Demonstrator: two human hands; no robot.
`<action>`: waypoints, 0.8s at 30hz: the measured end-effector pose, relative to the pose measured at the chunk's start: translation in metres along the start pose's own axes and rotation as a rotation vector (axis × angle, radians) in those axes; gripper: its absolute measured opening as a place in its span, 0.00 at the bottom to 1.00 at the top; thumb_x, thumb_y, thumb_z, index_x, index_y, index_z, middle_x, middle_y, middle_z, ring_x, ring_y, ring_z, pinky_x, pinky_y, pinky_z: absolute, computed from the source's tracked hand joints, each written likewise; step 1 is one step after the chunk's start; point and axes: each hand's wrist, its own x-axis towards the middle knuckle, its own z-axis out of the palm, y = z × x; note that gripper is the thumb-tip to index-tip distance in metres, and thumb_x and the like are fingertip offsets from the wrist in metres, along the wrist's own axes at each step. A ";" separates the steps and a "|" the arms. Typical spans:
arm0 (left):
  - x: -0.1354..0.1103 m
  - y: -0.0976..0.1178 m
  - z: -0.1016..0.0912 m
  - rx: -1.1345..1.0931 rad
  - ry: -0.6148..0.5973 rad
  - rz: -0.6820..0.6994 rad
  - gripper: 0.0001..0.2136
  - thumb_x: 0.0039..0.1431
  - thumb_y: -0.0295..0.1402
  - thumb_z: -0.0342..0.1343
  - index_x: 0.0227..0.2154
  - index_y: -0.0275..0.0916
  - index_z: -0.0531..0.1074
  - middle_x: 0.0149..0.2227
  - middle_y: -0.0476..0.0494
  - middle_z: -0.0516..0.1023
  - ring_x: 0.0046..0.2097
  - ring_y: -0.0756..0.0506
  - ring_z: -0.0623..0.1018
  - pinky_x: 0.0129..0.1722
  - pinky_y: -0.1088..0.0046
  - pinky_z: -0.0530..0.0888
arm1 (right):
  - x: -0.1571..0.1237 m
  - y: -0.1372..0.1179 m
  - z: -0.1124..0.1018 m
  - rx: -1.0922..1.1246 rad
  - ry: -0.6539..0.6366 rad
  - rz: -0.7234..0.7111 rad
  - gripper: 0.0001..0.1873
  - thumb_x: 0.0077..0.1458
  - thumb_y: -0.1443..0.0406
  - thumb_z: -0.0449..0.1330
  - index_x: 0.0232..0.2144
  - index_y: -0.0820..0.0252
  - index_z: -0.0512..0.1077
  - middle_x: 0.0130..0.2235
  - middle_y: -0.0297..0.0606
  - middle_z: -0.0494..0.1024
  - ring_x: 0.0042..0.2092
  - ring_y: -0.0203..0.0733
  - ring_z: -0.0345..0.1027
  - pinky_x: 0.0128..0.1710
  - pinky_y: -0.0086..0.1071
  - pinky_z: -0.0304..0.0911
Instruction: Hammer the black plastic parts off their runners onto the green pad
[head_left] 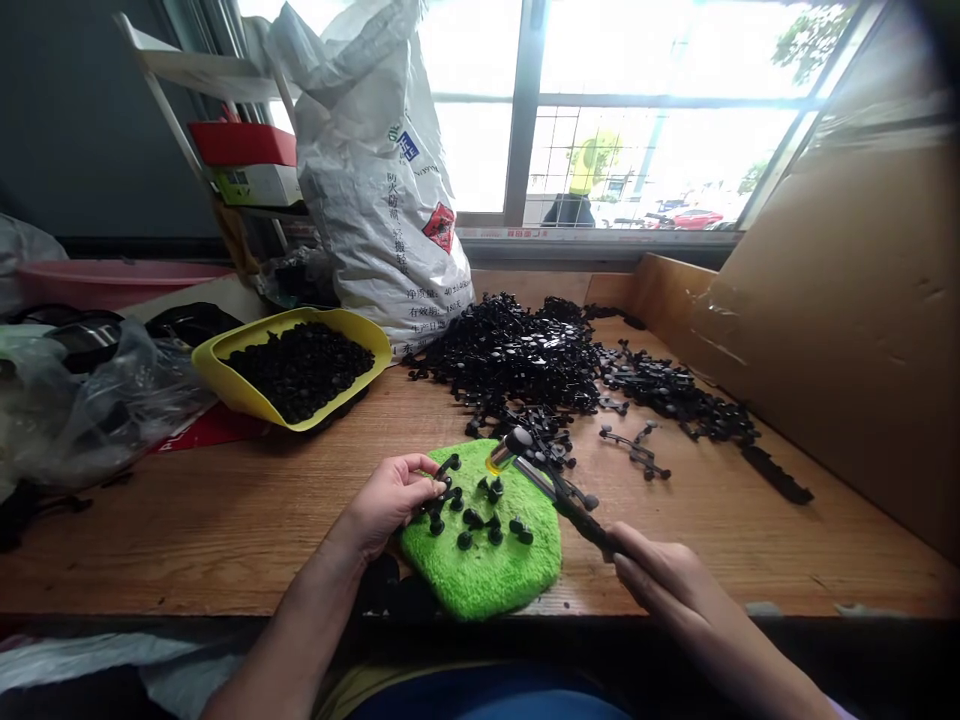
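Observation:
My right hand (664, 575) is wrapped round the dark handle of a small hammer (536, 478). Its metal head, with a black face and a yellowish one, hangs over the green fuzzy pad (487, 585). At the pad's left edge my left hand (397, 500) pinches a small black rubber-like part (448, 465) between thumb and fingers. Several loose black mushroom-shaped pieces (472, 518) lie on the pad below the hammer head. Whether the hammer touches any piece, I cannot tell.
A big heap of black moulded parts (517, 350) covers the back of the wooden table (300, 520). To the left sits a yellow scoop-shaped tray (300, 427) of black pieces. Behind stands a white sack (375, 200); at right leans a cardboard sheet (847, 300).

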 end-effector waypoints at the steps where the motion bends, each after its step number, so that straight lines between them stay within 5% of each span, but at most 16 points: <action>1: 0.000 0.000 0.001 0.006 0.005 0.001 0.09 0.44 0.33 0.59 0.29 0.37 0.68 0.16 0.57 0.61 0.15 0.58 0.53 0.13 0.81 0.48 | 0.000 -0.001 0.000 0.005 0.003 -0.008 0.12 0.62 0.61 0.42 0.31 0.58 0.62 0.25 0.30 0.63 0.26 0.36 0.58 0.26 0.29 0.51; 8: 0.002 0.000 0.001 -0.008 -0.025 -0.001 0.08 0.44 0.32 0.59 0.29 0.37 0.68 0.16 0.55 0.64 0.15 0.57 0.57 0.14 0.83 0.49 | 0.004 -0.008 0.001 0.001 0.141 -0.157 0.07 0.61 0.64 0.44 0.36 0.56 0.61 0.27 0.33 0.68 0.27 0.38 0.61 0.27 0.29 0.53; 13: -0.001 0.008 0.003 -0.079 -0.018 -0.037 0.09 0.42 0.31 0.61 0.26 0.36 0.67 0.17 0.53 0.69 0.17 0.56 0.63 0.15 0.84 0.55 | 0.013 -0.017 0.000 -0.229 -0.047 -0.109 0.09 0.62 0.63 0.42 0.30 0.56 0.58 0.23 0.32 0.67 0.23 0.38 0.59 0.24 0.30 0.50; 17: -0.003 0.012 0.005 -0.082 -0.021 -0.062 0.10 0.41 0.31 0.61 0.26 0.36 0.67 0.18 0.53 0.71 0.17 0.56 0.64 0.15 0.84 0.56 | 0.015 -0.025 -0.002 -0.175 0.023 -0.129 0.10 0.62 0.64 0.40 0.32 0.56 0.58 0.26 0.34 0.68 0.25 0.39 0.61 0.26 0.30 0.53; 24: -0.001 0.008 0.001 -0.077 -0.049 -0.037 0.09 0.43 0.30 0.60 0.26 0.36 0.66 0.19 0.52 0.71 0.20 0.55 0.67 0.19 0.83 0.60 | 0.016 -0.028 -0.001 -0.282 -0.034 -0.125 0.10 0.63 0.64 0.40 0.34 0.56 0.60 0.24 0.34 0.68 0.23 0.39 0.60 0.24 0.31 0.50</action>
